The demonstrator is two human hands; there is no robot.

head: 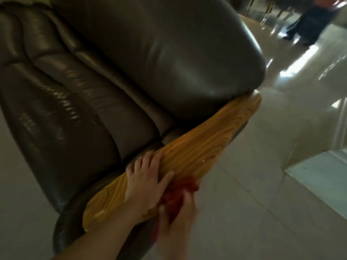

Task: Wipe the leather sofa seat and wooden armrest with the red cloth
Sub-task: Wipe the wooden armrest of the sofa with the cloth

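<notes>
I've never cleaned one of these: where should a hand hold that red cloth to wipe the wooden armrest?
Grip the bunched middle of the red cloth from above and from the armrest's outer edge, as the right hand does. The wooden armrest is a long, flat plank, so a wad pressed down can slide along it.

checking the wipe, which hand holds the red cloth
The right hand grips the bunched red cloth at the wooden armrest's outer edge; the left hand lies flat, empty.
</notes>
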